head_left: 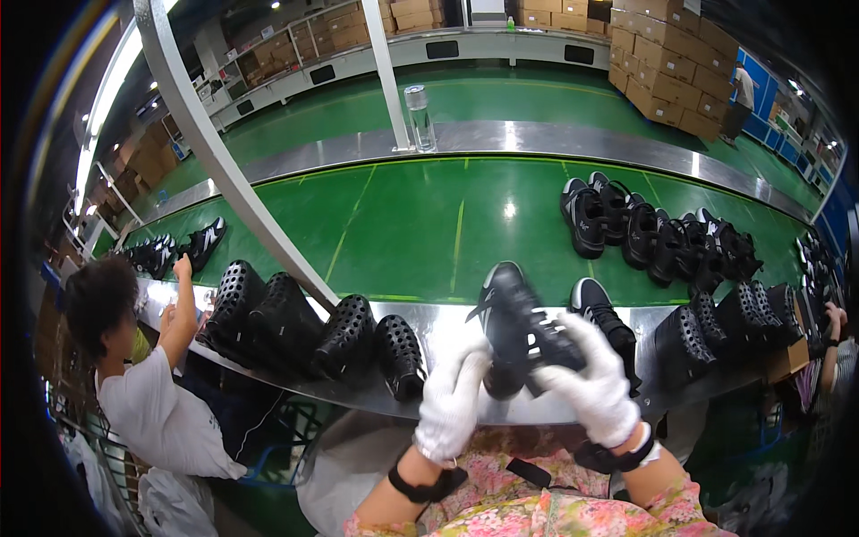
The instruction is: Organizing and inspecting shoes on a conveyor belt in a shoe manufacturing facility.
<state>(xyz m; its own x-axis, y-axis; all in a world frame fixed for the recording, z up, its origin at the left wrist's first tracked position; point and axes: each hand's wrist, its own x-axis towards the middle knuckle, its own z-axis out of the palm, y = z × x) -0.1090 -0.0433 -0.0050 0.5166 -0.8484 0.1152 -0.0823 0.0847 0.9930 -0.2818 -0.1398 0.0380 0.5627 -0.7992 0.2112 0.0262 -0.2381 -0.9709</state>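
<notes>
Lots of clutter along this line. The metal surface point(437, 318) has black perforated shoe forms point(347, 336) lined up to the left of the work spot, and more black shoe forms point(684, 340) packed tight on the right, so the hands work in the gap between. A slanted white post point(224, 166) cuts across the left side, coming down behind the left-hand forms. Past the surface there's a green conveyor belt point(403, 224) with a bunch of black sneakers point(586, 219) crowded together at its right. On the far metal ledge point(537, 136), a clear bottle point(419, 121) stands right by a thinner white post point(385, 80). Way back there's a big stack of cardboard boxes point(667, 67). A co-worker in a white shirt point(157, 412) is off to the left, one hand up by another black sneaker point(208, 240), and someone else's hand point(835, 318) shows at the right edge.

The held sneaker point(510, 331), black with a toe pointing away, is directly between the two gloved hands, over the near surface. The left hand point(456, 394) is curled in against its left side; the right hand point(591, 385) pinches the upper between thumb and fingers. It's blurry there, so can't tell if the heel touches the surface. One more sneaker point(607, 313) sits just beyond the right hand, partly hidden by it.
</notes>
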